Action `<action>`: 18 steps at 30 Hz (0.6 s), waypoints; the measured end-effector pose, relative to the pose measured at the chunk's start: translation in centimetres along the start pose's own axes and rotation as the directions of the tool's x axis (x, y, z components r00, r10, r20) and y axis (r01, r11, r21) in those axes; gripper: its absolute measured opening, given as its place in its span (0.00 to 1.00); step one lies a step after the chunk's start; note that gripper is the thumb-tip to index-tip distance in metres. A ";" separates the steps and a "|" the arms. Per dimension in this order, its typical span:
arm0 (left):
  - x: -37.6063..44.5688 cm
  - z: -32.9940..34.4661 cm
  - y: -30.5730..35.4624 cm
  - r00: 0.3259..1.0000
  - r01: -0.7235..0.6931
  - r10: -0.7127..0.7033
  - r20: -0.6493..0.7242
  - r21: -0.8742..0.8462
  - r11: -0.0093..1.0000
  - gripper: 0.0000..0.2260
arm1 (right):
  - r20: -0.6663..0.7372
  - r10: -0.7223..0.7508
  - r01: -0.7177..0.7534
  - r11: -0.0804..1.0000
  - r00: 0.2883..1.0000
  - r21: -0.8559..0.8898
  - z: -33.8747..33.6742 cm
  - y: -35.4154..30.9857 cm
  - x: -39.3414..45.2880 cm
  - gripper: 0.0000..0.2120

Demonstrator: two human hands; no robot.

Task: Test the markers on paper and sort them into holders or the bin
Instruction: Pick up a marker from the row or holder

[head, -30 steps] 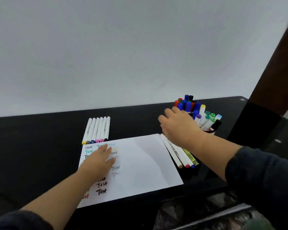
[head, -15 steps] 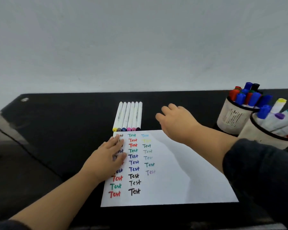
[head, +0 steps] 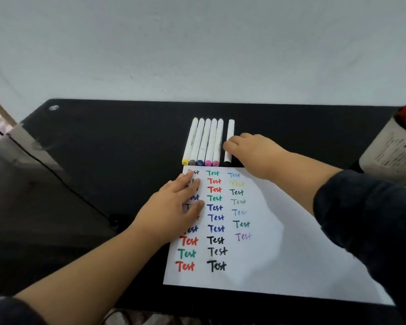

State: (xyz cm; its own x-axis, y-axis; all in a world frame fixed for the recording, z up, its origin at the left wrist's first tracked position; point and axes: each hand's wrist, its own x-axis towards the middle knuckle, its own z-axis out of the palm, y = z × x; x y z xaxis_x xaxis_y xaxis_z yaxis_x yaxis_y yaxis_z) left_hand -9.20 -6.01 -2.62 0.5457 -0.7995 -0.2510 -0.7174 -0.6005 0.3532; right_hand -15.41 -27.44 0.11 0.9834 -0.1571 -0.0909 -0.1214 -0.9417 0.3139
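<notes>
A white sheet of paper (head: pixel 284 249) lies on the black table (head: pixel 99 141), covered with columns of the word "Test" in several colours. My left hand (head: pixel 174 207) rests flat on the sheet's left column, fingers straight. Just beyond the paper's far edge lie five white markers (head: pixel 204 141) side by side, with yellow, grey, blue and pink caps toward me. A sixth white marker with a black cap (head: pixel 231 126) lies slightly apart on their right. My right hand (head: pixel 256 153) reaches over the paper, and its curled fingertips pinch that marker's middle.
A white cylindrical holder (head: pixel 391 151) with red and blue markers stands at the right edge, partly cut off. A grey wall rises behind the table. A thin cable (head: pixel 56 177) runs along the table's left side, beside a lower surface.
The view has swung left and the holders slid to the right edge. My right hand left the holders, reached the marker row and drew the black-capped marker away from it. My left hand stayed on the paper.
</notes>
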 end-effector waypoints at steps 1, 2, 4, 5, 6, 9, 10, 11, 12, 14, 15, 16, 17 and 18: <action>0.0 0.0 0.0 1.000 0.001 -0.001 0.002 0.001 1.000 0.26 | -0.011 -0.009 0.009 1.000 1.000 -0.008 0.1 0.0 0.0 0.28; 0.0 0.0 0.0 1.000 -0.001 0.001 0.000 0.006 1.000 0.26 | -0.016 -0.022 0.022 0.999 1.000 -0.023 0.2 -0.1 0.0 0.27; -0.1 0.0 0.1 1.000 -0.010 0.010 -0.006 0.020 1.000 0.26 | -0.009 -0.046 0.045 0.997 0.999 -0.061 0.3 -0.1 0.0 0.25; -0.1 0.0 0.2 1.000 -0.011 0.012 -0.007 0.024 1.000 0.26 | -0.007 -0.052 0.051 0.996 0.999 -0.075 0.2 -0.1 0.0 0.24; -0.2 -0.1 0.2 1.000 -0.011 0.011 -0.007 0.025 1.000 0.26 | -0.011 -0.050 0.049 0.996 0.999 -0.081 0.2 -0.1 -0.1 0.24; -0.2 0.0 0.1 1.000 -0.004 0.004 0.001 0.024 1.000 0.26 | -0.071 -0.024 0.018 0.997 0.997 -0.081 0.2 0.1 -0.5 0.22; -0.2 0.0 0.1 1.000 -0.005 0.005 0.002 0.026 1.000 0.26 | -0.110 -0.003 -0.004 0.998 0.994 -0.059 0.2 0.2 -0.9 0.21; -0.1 0.1 0.0 1.000 -0.007 0.007 0.002 0.030 1.000 0.26 | -0.155 0.033 -0.036 0.999 0.987 -0.012 0.1 0.2 -1.3 0.20; -0.2 0.1 0.0 1.000 -0.009 0.009 0.000 0.035 0.999 0.26 | -0.205 0.087 -0.075 0.995 0.975 0.065 -0.1 0.2 -1.9 0.19; -0.1 0.3 -0.1 1.000 -0.016 0.016 -0.008 0.055 0.998 0.26 | -0.328 0.239 -0.133 0.940 0.914 0.313 -0.6 -0.3 -3.3 0.16; -0.1 0.3 -0.1 1.000 -0.016 0.017 -0.015 0.072 0.997 0.26 | -0.381 0.326 -0.136 0.884 0.865 0.448 -0.9 -0.8 -4.2 0.14; -0.1 0.3 -0.1 1.000 -0.013 0.015 -0.026 0.091 0.996 0.26 | -0.400 0.419 -0.133 0.808 0.815 0.574 -1.1 -1.4 -5.0 0.11; -0.3 0.2 0.0 0.999 -0.010 0.015 -0.038 0.115 0.993 0.27 | -0.386 0.507 -0.129 0.717 0.771 0.685 -1.4 -2.1 -6.0 0.08; -0.3 0.1 0.1 0.999 -0.008 0.015 -0.047 0.139 0.990 0.27 | -0.345 0.581 -0.115 0.611 0.738 0.783 -1.5 -3.0 -6.8 0.05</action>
State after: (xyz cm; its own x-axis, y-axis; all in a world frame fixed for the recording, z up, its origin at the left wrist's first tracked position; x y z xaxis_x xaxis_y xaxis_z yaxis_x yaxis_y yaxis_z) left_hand -9.47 -5.79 -2.55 0.5547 -0.8069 -0.2029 -0.7750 -0.5899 0.2267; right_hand -21.56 -23.15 1.18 0.7013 -0.5602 0.4409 -0.2929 -0.7903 -0.5382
